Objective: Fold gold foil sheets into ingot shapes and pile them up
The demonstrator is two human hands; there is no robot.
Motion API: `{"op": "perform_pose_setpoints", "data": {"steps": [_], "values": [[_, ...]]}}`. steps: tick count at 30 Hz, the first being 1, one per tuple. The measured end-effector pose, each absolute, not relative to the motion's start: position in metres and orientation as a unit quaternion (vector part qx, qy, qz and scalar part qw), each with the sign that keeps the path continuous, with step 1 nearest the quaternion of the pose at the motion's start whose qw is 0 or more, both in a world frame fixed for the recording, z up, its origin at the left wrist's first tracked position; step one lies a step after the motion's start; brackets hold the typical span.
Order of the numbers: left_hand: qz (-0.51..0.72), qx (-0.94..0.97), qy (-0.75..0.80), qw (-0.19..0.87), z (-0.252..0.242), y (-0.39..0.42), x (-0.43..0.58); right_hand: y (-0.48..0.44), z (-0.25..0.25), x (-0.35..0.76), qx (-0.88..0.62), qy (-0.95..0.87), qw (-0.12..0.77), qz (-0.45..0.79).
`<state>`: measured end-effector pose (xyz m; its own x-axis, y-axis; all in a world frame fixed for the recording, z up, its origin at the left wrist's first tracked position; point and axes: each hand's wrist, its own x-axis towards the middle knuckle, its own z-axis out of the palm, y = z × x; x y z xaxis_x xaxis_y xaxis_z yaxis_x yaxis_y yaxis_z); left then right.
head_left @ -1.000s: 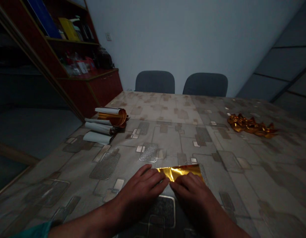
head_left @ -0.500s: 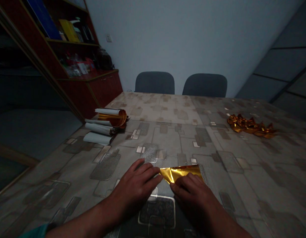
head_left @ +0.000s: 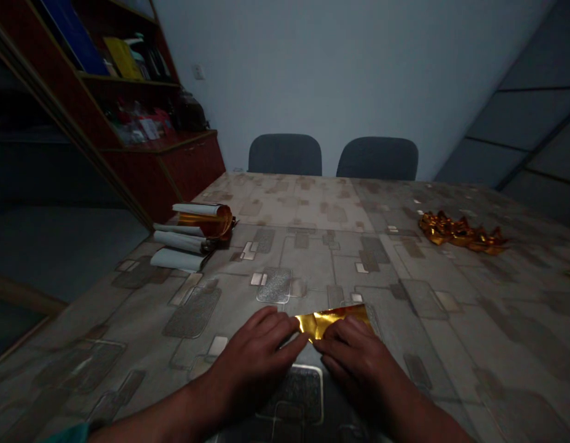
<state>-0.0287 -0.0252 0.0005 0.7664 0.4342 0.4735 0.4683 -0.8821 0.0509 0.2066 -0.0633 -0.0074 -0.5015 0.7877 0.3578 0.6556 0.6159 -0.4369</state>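
Observation:
A folded piece of gold foil paper (head_left: 333, 319) lies flat on the patterned table (head_left: 312, 246) near the front edge. My left hand (head_left: 259, 357) rests beside its left end, fingers bent and pressing the corner. My right hand (head_left: 353, 357) lies over the paper's lower edge, fingers together and pressing it down. Only the paper's upper strip shows; the rest is under my hands.
A heap of crumpled gold foil pieces (head_left: 460, 232) lies at the far right. Rolled sheets of white and gold paper (head_left: 192, 234) sit at the left edge. Two dark chairs (head_left: 331, 157) stand behind the table, a red-brown shelf unit (head_left: 141, 117) at the left.
My hands have drawn closer together over the foil, covering more of it. The paper's left end is now folded in a little.

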Motion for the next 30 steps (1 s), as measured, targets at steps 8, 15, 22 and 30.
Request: {"op": "perform_pose_setpoints", "data": {"steps": [8, 15, 22, 30], "values": [[-0.2, -0.95, -0.237, 0.028, 0.001, -0.022, -0.024, -0.051, 0.008, 0.206, -0.506, -0.839, 0.177, 0.089], [-0.128, -0.957, -0.26, -0.009, 0.017, -0.009, -0.032, -0.039, 0.017, 0.24, -0.523, -0.817, 0.212, 0.122], [-0.155, -0.952, -0.264, -0.018, 0.02, -0.005, -0.03, -0.02, 0.019, 0.243, -0.567, -0.786, 0.187, 0.161], [-0.161, -0.945, -0.283, -0.026, 0.022, -0.002, -0.026, -0.022, 0.03, 0.23, -0.563, -0.737, 0.205, 0.313]]}}
